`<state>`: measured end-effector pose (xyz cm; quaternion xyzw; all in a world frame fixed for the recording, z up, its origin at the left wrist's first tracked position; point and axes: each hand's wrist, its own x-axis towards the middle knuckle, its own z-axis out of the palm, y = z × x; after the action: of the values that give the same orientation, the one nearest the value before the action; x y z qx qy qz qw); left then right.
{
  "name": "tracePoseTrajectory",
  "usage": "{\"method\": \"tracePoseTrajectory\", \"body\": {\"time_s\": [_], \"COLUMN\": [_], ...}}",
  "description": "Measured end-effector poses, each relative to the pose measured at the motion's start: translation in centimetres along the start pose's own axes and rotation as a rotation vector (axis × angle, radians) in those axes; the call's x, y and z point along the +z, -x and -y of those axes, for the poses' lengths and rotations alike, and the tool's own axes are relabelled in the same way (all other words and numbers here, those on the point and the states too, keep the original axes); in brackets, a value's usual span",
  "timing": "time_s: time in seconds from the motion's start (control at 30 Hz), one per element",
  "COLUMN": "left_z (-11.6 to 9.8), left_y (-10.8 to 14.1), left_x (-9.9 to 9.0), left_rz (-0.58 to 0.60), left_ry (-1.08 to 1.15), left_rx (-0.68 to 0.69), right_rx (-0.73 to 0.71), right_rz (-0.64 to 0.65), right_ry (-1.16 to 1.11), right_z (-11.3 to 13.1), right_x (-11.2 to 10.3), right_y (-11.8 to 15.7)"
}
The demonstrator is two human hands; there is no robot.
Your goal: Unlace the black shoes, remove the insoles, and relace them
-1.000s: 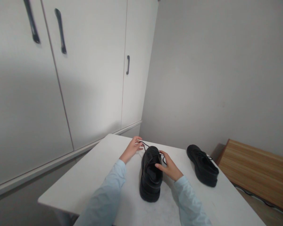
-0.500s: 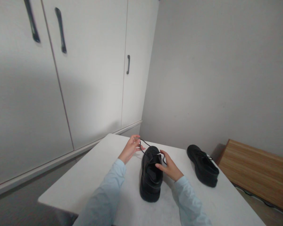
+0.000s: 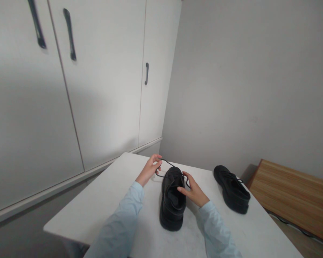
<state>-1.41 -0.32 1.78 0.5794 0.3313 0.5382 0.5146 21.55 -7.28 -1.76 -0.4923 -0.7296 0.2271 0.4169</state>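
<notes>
A black lace-up shoe [image 3: 171, 218] rests upright on the white table [image 3: 107, 200], heel toward me. Pinched in the fingers of my left hand [image 3: 148, 170], to the left of the toe, is a black shoelace [image 3: 167, 161] that runs slackly back to the shoe and loops below the hand. My right hand [image 3: 195, 192] grips the shoe's right side, with the thumb over the inner edge of the opening and the fingers outside. A short loop of lace hangs beside those fingers.
A second black shoe [image 3: 233, 190], its lace done up, stands to the right on the table. Beyond it is a low wooden surface [image 3: 293, 193]. White cupboard doors [image 3: 107, 89] with dark handles rise at the left, and a grey wall stands behind.
My left hand has shifted slightly right and its fingers have closed together. The lace loop now sags lower, below the hand. My right hand and both shoes stay put.
</notes>
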Motion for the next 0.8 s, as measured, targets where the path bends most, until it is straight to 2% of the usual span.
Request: {"method": "tracePoseTrajectory", "body": {"time_s": [0.2,0.57,0.8], "left_z": [0.35,0.62,0.22], "left_y": [-0.39,-0.84,-0.66], "left_x": [-0.41,-0.7,-0.52], "left_rz": [0.045,-0.048,-0.101], "left_ry": [-0.168,-0.394,-0.448], "left_rx": [0.041,0.222,0.243], "right_rx": [-0.014,0.01,0.028], "right_rz": [-0.011,0.009,0.025], "right_ry": [0.001,-0.004,0.006], "right_z": [0.05,0.1,0.4], "right_x": [0.04,0.08,0.02], "right_y": [0.0,0.02,-0.03]}}
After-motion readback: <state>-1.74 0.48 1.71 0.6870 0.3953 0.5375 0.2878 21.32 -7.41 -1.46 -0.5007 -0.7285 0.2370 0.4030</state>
